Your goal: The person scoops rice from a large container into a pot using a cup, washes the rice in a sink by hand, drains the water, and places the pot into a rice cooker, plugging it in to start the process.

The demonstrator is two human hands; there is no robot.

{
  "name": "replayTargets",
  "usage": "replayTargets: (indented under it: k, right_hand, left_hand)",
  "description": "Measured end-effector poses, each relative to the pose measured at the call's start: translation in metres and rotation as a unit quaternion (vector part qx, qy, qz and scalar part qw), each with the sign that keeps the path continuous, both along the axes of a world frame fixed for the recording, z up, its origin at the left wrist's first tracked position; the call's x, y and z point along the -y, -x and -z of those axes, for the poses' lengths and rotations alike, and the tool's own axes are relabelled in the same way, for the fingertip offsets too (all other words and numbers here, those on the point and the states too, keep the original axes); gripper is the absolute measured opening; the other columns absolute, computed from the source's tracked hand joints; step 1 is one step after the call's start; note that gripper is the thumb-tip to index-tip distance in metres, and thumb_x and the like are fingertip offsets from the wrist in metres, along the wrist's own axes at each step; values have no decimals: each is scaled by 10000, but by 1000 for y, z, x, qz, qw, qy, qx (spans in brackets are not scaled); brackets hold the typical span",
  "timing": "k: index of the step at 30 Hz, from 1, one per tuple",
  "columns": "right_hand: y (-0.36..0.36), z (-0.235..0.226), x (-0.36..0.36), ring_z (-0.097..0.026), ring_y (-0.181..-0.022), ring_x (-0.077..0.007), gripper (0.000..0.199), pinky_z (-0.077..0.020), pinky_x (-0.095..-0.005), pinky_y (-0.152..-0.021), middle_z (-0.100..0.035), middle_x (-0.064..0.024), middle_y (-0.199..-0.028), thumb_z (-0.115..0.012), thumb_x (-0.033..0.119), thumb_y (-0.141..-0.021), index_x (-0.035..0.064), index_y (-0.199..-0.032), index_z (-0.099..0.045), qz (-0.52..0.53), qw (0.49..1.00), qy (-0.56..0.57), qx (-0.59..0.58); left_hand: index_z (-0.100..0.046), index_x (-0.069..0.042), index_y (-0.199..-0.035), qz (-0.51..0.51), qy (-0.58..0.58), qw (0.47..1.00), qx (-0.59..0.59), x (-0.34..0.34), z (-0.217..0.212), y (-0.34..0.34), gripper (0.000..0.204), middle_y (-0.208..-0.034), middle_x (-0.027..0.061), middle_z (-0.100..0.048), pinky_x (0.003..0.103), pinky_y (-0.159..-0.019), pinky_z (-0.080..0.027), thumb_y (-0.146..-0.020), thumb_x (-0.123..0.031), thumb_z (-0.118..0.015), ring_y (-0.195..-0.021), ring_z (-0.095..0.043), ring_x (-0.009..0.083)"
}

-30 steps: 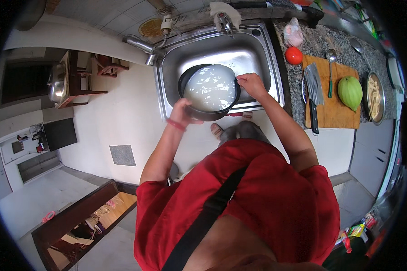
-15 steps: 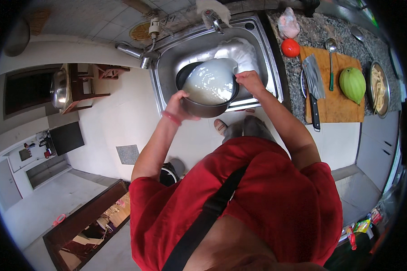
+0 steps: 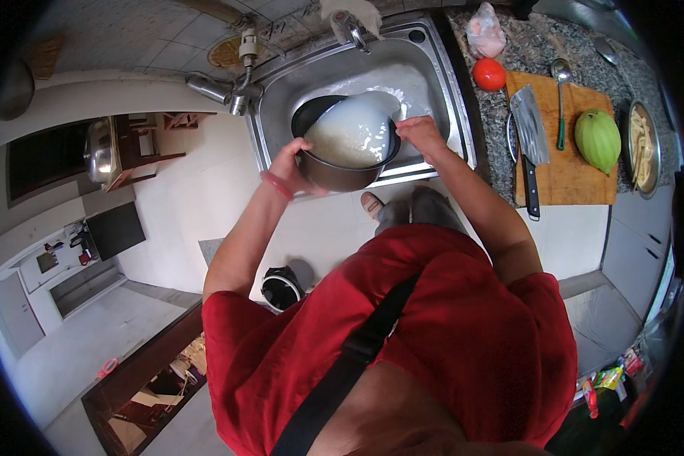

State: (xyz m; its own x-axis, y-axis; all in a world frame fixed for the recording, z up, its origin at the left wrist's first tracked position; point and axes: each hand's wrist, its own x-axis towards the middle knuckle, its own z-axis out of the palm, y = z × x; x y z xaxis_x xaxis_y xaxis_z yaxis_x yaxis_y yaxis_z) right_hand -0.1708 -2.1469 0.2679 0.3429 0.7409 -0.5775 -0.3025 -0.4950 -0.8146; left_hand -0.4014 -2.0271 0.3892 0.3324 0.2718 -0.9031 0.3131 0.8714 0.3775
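Over the near part of the steel sink (image 3: 457, 114) I hold a dark round pot (image 3: 343, 179), tilted away from me. Cloudy white water (image 3: 361, 114) fills it toward its far rim and runs over into the sink. Pale grains (image 3: 330, 144) that look like rice lie under the water on the near side. My left hand (image 3: 292, 166) is closed on the pot's near left rim, with the fingers spread under its side. My right hand (image 3: 419, 135) grips the right rim, thumb and fingers pinched together. A pink band circles my left wrist.
A faucet (image 3: 349, 34) rises behind the sink. On the right counter are a tomato (image 3: 489, 74), a wrapped plastic bag (image 3: 485, 32) and a cutting board (image 3: 574, 190) bearing a cleaver (image 3: 530, 125), ladle (image 3: 561, 72) and green squash (image 3: 598, 142). A metal bowl (image 3: 651, 182) holds pale strips.
The pot tilts further away, and the water level in it has dropped, so more grains show. Both hands keep their grip. My view has shifted slightly.
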Motion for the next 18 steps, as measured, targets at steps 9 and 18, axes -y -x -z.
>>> replayTargets:
  k: [9, 18]
  right_hand:
    - [-1, 9, -2, -569, -633, -161, 203, -459, -256, -606, -624, -107, -723, -615, 4, -664, -77, -850, -631, 14, 999, -12, -27]
    - [1, 4, -5, -562, -646, -158, 225, -447, -254, -631, -621, -107, -741, -613, 8, -661, -79, -868, -625, 9, 999, 16, -33]
  left_hand:
    - [-232, -185, -1319, 5, 12, 1000, -24, -13, 4, -2, 807, -1353, 128, -208, 632, -788, -383, -622, -339, -607, -1185, -304, 380]
    - [-261, -145, -1302, 17, 1, 999, -39, -17, -4, -7, 781, -1337, 127, -239, 619, -781, -381, -632, -353, -605, -1171, -329, 369]
